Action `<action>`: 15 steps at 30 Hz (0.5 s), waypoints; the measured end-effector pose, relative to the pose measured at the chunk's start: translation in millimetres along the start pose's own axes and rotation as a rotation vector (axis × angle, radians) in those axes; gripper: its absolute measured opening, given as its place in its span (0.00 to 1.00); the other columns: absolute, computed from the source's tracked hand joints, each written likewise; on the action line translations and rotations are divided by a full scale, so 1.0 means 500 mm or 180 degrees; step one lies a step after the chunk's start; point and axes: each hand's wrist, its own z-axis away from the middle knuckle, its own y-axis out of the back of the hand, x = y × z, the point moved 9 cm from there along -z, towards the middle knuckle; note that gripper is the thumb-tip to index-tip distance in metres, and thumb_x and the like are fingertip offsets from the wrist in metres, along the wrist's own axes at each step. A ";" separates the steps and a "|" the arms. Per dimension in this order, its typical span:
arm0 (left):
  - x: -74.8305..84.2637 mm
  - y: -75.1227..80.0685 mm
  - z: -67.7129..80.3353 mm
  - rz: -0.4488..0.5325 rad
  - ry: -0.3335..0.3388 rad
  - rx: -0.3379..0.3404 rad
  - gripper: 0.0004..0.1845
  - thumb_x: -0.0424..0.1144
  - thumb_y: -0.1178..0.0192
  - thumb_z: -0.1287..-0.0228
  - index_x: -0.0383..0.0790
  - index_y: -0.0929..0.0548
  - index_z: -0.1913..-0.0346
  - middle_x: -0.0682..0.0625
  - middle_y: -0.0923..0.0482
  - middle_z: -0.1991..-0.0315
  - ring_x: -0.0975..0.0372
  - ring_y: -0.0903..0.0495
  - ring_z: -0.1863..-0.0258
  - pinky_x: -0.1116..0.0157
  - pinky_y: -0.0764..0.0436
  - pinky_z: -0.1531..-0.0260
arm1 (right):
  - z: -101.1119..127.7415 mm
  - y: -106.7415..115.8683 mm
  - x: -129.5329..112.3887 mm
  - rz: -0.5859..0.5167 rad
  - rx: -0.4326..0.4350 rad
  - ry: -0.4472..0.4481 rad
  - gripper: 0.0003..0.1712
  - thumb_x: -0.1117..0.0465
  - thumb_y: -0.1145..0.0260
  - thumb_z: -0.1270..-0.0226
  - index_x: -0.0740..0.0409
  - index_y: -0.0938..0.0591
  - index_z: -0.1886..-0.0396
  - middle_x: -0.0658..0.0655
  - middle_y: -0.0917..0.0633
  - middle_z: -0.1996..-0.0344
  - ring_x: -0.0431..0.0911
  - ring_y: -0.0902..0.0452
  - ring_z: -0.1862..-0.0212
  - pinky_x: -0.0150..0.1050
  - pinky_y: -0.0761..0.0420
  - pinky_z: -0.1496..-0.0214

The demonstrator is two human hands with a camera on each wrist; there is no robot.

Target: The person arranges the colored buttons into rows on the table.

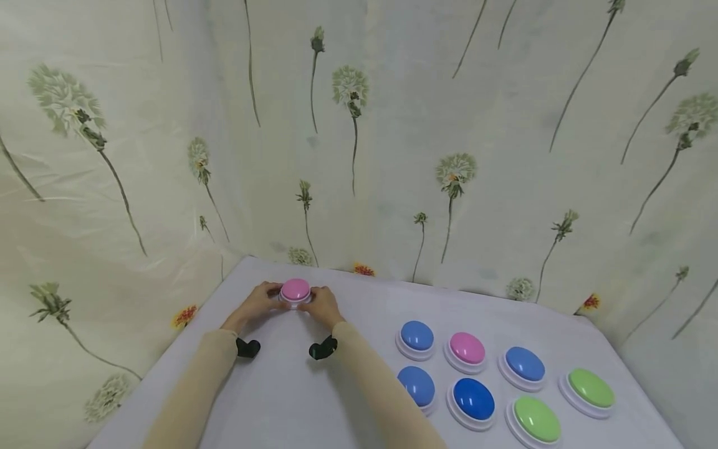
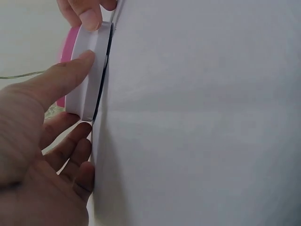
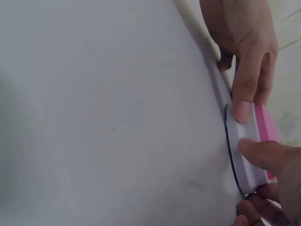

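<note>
At the far left of the table, both hands hold a round pink push button (image 1: 295,289) with a white base. My left hand (image 1: 260,303) grips its left side, and my right hand (image 1: 323,306) grips the right side. In the left wrist view, the left thumb (image 2: 70,75) presses on the white rim (image 2: 96,70) while the other fingers curl around the edge. The right wrist view has the right thumb (image 3: 263,153) on that same rim. The base sits on the table or just touches it; I cannot tell which.
On the right of the white table (image 1: 269,399) stand several more buttons: blue (image 1: 417,335), pink (image 1: 467,347), dark blue (image 1: 473,398) and green (image 1: 591,387). The right forearm partly covers one light blue button (image 1: 417,385). A flower-patterned curtain (image 1: 387,156) encloses the table's back and sides.
</note>
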 end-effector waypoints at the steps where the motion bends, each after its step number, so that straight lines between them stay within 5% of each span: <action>1: 0.002 -0.001 0.001 0.0027 -0.0018 0.0029 0.35 0.41 0.28 0.46 0.28 0.28 0.38 0.34 0.28 0.39 0.43 0.32 0.36 0.47 0.38 0.32 | 0.001 0.001 0.002 0.0001 0.0046 -0.0010 0.28 0.56 0.28 0.44 0.67 0.20 0.45 0.62 0.18 0.53 0.51 0.25 0.51 0.47 0.25 0.43; 15: 0.010 0.001 0.026 0.0181 0.0046 0.0012 0.30 0.45 0.26 0.51 0.35 0.28 0.50 0.38 0.26 0.46 0.47 0.28 0.42 0.47 0.31 0.39 | 0.014 0.010 0.002 -0.0156 0.0009 -0.0003 0.30 0.55 0.27 0.45 0.62 0.21 0.43 0.60 0.18 0.44 0.53 0.25 0.40 0.48 0.27 0.36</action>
